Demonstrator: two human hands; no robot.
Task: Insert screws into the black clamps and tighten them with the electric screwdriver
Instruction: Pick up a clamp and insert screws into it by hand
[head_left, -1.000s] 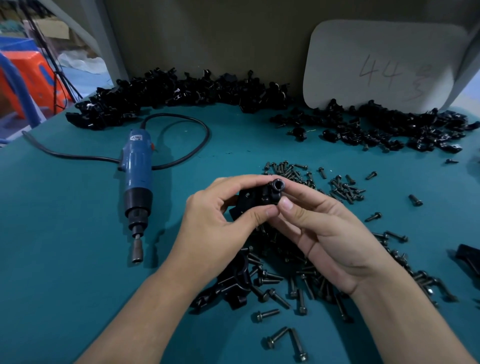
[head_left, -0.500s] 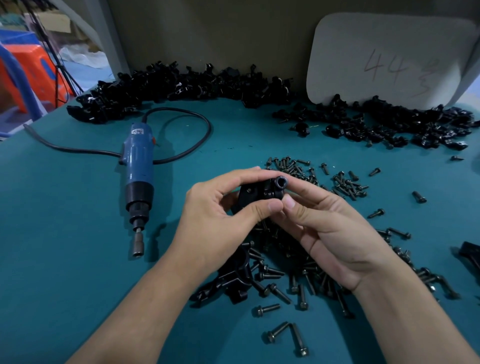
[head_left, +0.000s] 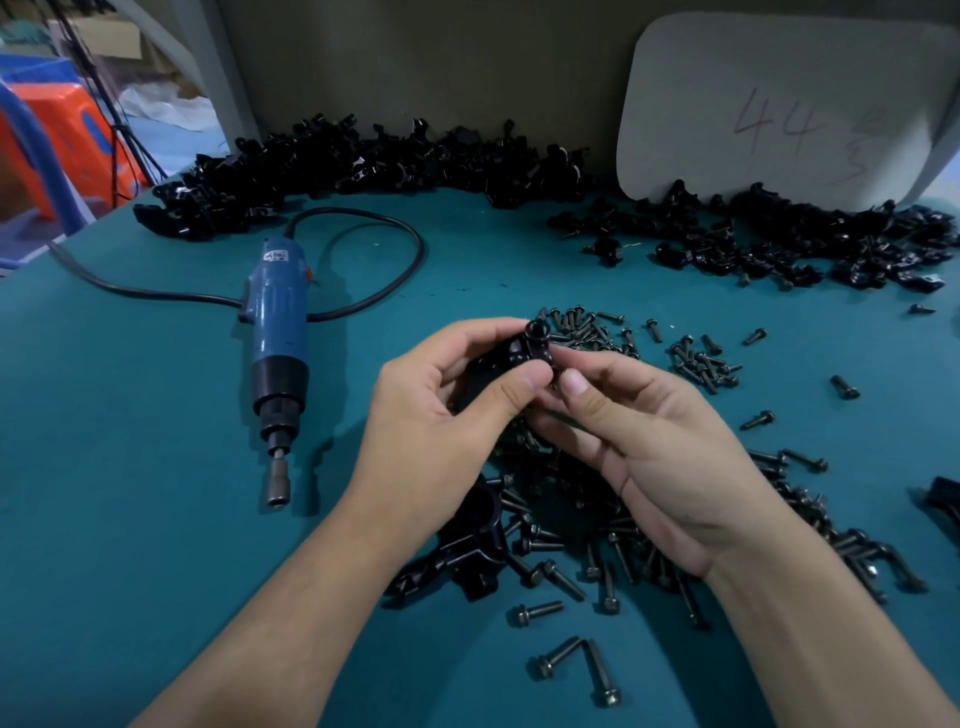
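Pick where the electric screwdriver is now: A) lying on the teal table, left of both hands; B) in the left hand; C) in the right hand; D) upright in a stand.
A: the electric screwdriver lies flat on the teal table, untouched, while the left hand and right hand are both at a black clamp.

Glossy black plastic clamps (head_left: 363, 166), dull metal screws (head_left: 701, 358), matt teal tabletop (head_left: 130, 467)

Teal table (head_left: 130, 467): screws (head_left: 701, 361), clamps (head_left: 363, 166), screwdriver (head_left: 275, 322).
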